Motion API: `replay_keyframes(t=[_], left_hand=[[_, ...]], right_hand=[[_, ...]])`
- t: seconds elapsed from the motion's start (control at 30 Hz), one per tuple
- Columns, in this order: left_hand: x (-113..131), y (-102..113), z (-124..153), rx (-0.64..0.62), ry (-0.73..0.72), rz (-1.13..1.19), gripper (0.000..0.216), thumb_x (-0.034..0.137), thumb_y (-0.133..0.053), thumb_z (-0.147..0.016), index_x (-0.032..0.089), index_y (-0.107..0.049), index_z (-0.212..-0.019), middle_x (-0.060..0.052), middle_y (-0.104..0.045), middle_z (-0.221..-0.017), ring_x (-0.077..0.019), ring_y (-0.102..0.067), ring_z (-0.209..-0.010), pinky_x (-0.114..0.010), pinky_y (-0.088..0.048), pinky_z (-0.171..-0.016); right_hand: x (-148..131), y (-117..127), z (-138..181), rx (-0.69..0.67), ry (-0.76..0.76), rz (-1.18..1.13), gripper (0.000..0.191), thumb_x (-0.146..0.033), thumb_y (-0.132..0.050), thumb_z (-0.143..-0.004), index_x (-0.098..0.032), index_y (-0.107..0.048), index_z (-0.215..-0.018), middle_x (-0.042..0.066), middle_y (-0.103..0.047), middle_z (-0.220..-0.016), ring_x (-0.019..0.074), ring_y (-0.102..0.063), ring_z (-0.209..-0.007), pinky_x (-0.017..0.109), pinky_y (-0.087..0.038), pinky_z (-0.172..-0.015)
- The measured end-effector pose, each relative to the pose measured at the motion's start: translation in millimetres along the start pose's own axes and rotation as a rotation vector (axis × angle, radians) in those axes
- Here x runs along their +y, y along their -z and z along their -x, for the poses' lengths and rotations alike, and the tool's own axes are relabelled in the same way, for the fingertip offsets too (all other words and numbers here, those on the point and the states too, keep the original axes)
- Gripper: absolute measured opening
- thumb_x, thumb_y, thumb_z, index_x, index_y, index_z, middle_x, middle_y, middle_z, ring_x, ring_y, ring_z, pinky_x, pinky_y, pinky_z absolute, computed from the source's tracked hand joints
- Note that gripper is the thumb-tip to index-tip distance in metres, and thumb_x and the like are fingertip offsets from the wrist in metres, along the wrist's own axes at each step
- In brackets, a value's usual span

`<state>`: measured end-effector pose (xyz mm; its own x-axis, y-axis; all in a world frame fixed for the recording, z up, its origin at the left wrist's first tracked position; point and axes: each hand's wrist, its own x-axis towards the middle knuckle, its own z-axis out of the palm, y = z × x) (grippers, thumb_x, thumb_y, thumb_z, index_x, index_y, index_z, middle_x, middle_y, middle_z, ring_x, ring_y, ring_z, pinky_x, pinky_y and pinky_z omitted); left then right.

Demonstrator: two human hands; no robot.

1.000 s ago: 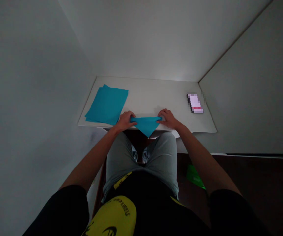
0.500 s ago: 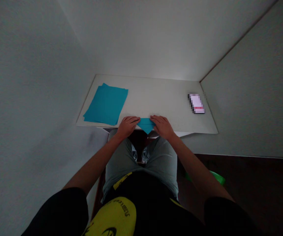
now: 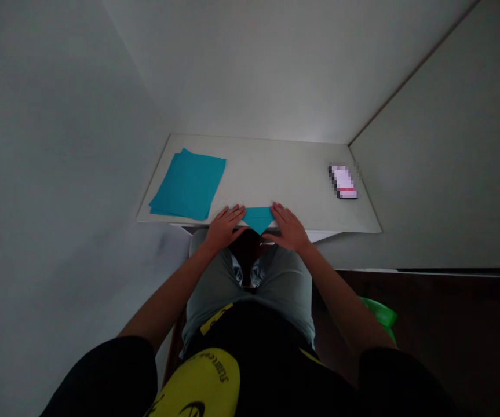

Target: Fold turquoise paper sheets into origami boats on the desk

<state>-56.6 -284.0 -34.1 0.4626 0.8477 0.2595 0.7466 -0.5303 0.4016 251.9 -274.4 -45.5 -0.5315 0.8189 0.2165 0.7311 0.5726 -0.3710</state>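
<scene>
A folded piece of blue paper (image 3: pixel 259 219) lies at the front edge of the white table, its point turned toward me and jutting slightly over the edge. My left hand (image 3: pixel 226 227) rests flat on its left side, fingers stretched and thumb apart. On the right side, my right hand (image 3: pixel 288 226) lies the same way, fingers extended forward and thumb toward the paper's lower tip. The paper's two outer ends are partly hidden beneath my fingers.
Several loose blue sheets (image 3: pixel 189 185) are stacked at the table's left. A phone (image 3: pixel 343 182), blurred out, lies near the right end of the white table (image 3: pixel 276 168). Walls stand behind and beside it. A green container (image 3: pixel 380 313) is on the dark floor at right.
My fingers have spread and flattened, with both thumbs now out toward the paper's lower tip. My right hand has shifted slightly outward, and the paper stays in nearly the same place.
</scene>
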Motion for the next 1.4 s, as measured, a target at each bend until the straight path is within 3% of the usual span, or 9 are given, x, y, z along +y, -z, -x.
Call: replay_keyframes(t=[0.17,0.33,0.47,0.6,0.7,0.8,1.0,1.23,1.4], left_hand=[[1,-6,4,0.044,0.034,0.055,0.043,0.034,-0.066,-0.107,0.026,-0.07,-0.149,-0.009,-0.066,-0.159,-0.0281,-0.059,-0.154,-0.061,-0.034,-0.136],[-3,-1,-1,0.105,0.122,0.193,0.024,0.028,-0.067,-0.105,0.027,-0.082,-0.124,-0.006,-0.083,-0.131,-0.0271,-0.074,-0.132,-0.059,-0.043,-0.13],[-9,9,-21,0.162,0.299,0.342,0.021,0.035,-0.066,-0.106,0.023,-0.082,-0.114,-0.006,-0.086,-0.117,-0.0248,-0.079,-0.113,-0.043,-0.06,-0.108],[-12,14,-43,0.148,0.37,0.357,0.02,0.031,-0.072,-0.103,0.022,-0.079,-0.119,-0.005,-0.084,-0.109,-0.022,-0.079,-0.102,-0.035,-0.06,-0.096],[-10,11,-49,0.135,0.346,0.232,0.018,0.024,-0.079,-0.098,0.022,-0.078,-0.115,-0.005,-0.081,-0.105,-0.0222,-0.077,-0.096,-0.036,-0.058,-0.096],[-7,5,-46,0.168,0.312,0.123,0.009,0.023,-0.079,-0.098,0.021,-0.078,-0.107,-0.007,-0.078,-0.105,-0.0247,-0.075,-0.102,-0.039,-0.056,-0.098],[2,-7,-24,0.201,0.244,0.163,0.01,0.025,-0.075,-0.103,0.02,-0.073,-0.112,-0.007,-0.075,-0.11,-0.021,-0.073,-0.099,-0.035,-0.058,-0.097],[17,-11,7,0.124,0.111,0.057,0.025,0.033,-0.077,-0.103,0.023,-0.074,-0.125,-0.01,-0.078,-0.129,-0.0276,-0.071,-0.125,-0.044,-0.054,-0.114],[24,5,-10,-0.028,0.103,-0.077,0.036,0.044,-0.074,-0.104,0.022,-0.074,-0.133,-0.013,-0.074,-0.131,-0.0305,-0.068,-0.124,-0.044,-0.052,-0.11]], right_hand=[[14,8,20,0.088,-0.068,0.018,0.076,-0.063,-0.063,-0.105,-0.026,-0.046,-0.169,0.016,-0.052,-0.172,0.0361,-0.05,-0.16,0.063,-0.04,-0.13],[7,8,15,0.181,-0.144,-0.045,0.035,-0.054,-0.064,-0.107,-0.028,-0.077,-0.126,0.013,-0.078,-0.14,0.034,-0.069,-0.134,0.056,-0.051,-0.114],[13,11,-2,0.184,-0.233,-0.184,0.036,-0.056,-0.061,-0.108,-0.025,-0.079,-0.104,0.009,-0.083,-0.103,0.0282,-0.075,-0.1,0.044,-0.055,-0.096],[27,10,-23,0.221,-0.358,-0.327,0.038,-0.058,-0.063,-0.105,-0.024,-0.077,-0.108,0.005,-0.079,-0.09,0.0235,-0.072,-0.082,0.036,-0.055,-0.081],[34,7,-32,0.256,-0.381,-0.278,0.031,-0.053,-0.068,-0.102,-0.023,-0.078,-0.105,0.006,-0.078,-0.092,0.0235,-0.07,-0.082,0.038,-0.055,-0.082],[34,5,-31,0.269,-0.296,-0.212,0.027,-0.045,-0.065,-0.105,-0.023,-0.08,-0.106,0.011,-0.077,-0.104,0.0256,-0.071,-0.091,0.041,-0.056,-0.088],[29,8,-11,0.218,-0.117,-0.056,0.033,-0.046,-0.06,-0.11,-0.024,-0.081,-0.12,0.014,-0.074,-0.117,0.0314,-0.066,-0.109,0.048,-0.052,-0.096],[29,9,4,0.219,-0.08,-0.077,0.039,-0.053,-0.069,-0.105,-0.025,-0.079,-0.131,0.015,-0.071,-0.123,0.0337,-0.066,-0.114,0.051,-0.053,-0.1],[35,10,1,0.228,-0.08,-0.124,0.038,-0.054,-0.08,-0.097,-0.025,-0.082,-0.122,0.013,-0.071,-0.117,0.0321,-0.068,-0.108,0.048,-0.056,-0.097]])
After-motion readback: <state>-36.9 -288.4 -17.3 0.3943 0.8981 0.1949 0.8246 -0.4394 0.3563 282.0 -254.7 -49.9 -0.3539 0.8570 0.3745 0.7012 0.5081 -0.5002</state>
